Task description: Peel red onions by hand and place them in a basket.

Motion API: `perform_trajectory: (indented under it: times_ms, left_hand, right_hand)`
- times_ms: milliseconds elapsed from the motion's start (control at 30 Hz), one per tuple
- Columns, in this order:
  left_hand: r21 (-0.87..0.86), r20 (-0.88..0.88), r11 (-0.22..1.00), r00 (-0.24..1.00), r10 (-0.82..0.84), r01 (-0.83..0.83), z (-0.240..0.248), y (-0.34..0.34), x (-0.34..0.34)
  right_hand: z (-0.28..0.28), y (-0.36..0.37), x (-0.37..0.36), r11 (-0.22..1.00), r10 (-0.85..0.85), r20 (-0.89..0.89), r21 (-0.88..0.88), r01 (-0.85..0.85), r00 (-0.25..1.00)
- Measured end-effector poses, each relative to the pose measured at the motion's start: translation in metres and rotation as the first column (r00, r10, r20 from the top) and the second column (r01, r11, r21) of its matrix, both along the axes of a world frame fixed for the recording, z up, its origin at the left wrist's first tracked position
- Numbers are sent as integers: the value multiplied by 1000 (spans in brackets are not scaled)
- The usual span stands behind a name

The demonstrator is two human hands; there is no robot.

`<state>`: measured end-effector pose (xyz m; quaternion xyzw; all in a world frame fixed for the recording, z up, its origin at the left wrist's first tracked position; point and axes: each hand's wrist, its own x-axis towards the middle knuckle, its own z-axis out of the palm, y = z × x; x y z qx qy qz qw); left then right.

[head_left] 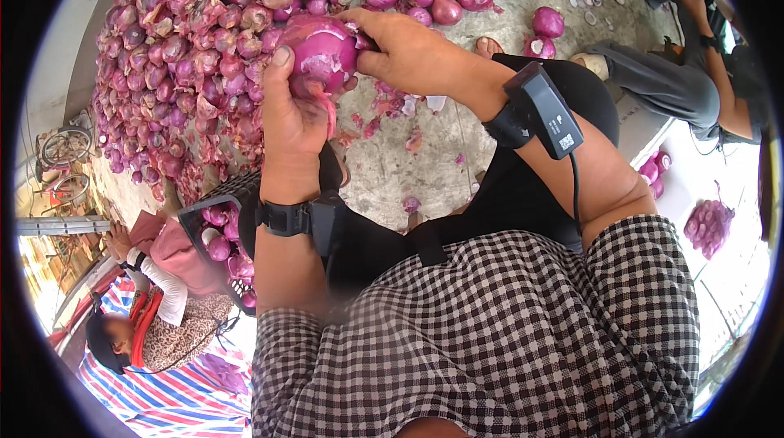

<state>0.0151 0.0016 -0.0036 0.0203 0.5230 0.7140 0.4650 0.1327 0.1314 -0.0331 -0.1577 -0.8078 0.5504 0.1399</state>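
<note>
A large red onion point(314, 44) rests in my left hand point(296, 115), whose thumb and fingers are wrapped round it. Its purple surface has a pale patch, and a strip of loose skin point(330, 115) hangs down by my palm. My right hand point(408, 53) is at the onion's right side, thumb and fingers pinched on a purple piece of onion skin. Part of that pinch is hidden. Beyond my hands rises a big heap of unpeeled red onions point(175, 71).
Two onions point(547, 23) lie on the concrete floor point(441, 168) among skin scraps. A black crate of onions point(219, 244) stands left of my arm. One person point(163, 299) sits at lower left; another person point(694, 87) holds an onion at upper right. A mesh bag point(709, 227) lies at right.
</note>
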Motion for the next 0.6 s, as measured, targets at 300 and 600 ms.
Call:
perform_trajectory:
  times_ms: [300,600]
  left_hand:
    - [-21,80,998,995,-53,55,4,-2,5]
    - [-55,210,996,976,-61,74,13,-8,-3]
  right_hand:
    - [2,5,4,995,16,52,99,-21,999]
    - [2,11,4,943,-26,-122,326,65,992]
